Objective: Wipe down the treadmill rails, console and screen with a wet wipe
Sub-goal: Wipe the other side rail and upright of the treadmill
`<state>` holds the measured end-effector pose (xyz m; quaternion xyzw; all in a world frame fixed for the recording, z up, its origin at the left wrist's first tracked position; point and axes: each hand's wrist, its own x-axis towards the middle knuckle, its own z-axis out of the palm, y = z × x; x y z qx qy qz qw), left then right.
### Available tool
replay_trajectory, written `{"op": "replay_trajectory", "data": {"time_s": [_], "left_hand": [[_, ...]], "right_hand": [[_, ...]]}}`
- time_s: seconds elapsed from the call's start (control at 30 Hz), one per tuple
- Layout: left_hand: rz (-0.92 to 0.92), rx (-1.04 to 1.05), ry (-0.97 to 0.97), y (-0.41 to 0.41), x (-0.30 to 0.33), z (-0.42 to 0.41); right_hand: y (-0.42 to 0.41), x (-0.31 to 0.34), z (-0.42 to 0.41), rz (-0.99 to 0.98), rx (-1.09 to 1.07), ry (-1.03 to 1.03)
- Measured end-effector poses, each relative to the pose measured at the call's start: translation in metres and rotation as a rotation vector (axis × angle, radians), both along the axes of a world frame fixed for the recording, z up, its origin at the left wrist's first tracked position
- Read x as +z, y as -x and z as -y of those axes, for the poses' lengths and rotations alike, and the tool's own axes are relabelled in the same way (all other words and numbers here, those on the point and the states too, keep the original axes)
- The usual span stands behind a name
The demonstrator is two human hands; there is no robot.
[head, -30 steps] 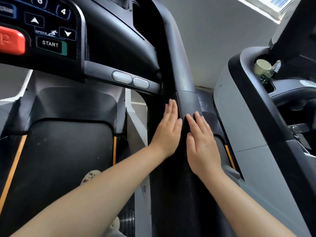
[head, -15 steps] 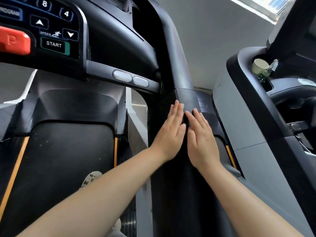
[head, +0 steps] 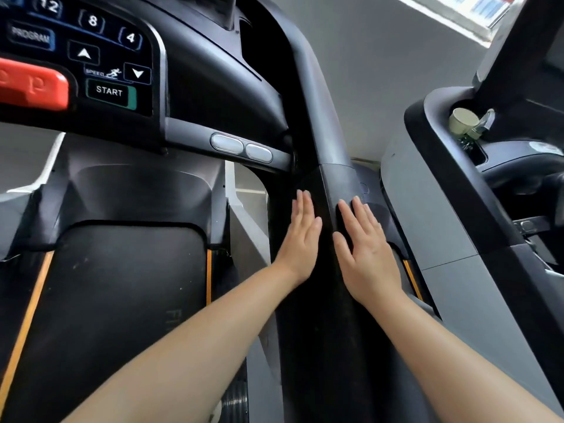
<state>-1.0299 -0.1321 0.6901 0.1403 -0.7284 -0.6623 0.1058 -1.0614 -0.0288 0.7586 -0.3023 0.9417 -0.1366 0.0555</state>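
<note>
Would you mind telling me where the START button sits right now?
In the head view the START button sits upper left on the console, just right of the red stop button and below the speed arrows.

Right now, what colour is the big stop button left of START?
Red-orange, on the stop button in the head view.

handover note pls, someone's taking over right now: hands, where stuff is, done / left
Left hand: open, flat against the left face of the black right-side rail.
Right hand: open, flat against the rail's right face.
No wet wipe visible; it may be hidden under a palm, cannot tell.
Console is up left, red stop button beside START.
Done: nothing confirmable from the picture.
Left: treat rails, console and screen as still to wipe.
</note>
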Motion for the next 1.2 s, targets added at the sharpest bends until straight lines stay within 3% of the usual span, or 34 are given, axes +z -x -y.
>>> {"op": "replay_trajectory", "data": {"time_s": [0.2,0.53,0.77,1.03,1.2], "left_hand": [[0.004,-0.102,0.051,-0.088,-0.01,-0.065],[0.124,-0.05,-0.113,-0.004,-0.015,0.008],[0.089,-0.103,-0.144,-0.089,-0.027,-0.058],[0.275,0.074,-0.407,-0.003,-0.049,0.008],[0.137,0.106,-0.421,-0.063,-0.051,-0.052]], "right_hand": [[0.004,0.004,0.006,-0.002,-0.014,-0.025],[-0.001,0.005,0.007,0.021,-0.05,-0.027],[-0.003,0.005,0.003,0.019,-0.045,-0.02],[-0.003,0.006,0.005,0.03,-0.032,-0.03],[-0.001,0.006,0.004,0.02,-0.021,-0.044]]}}
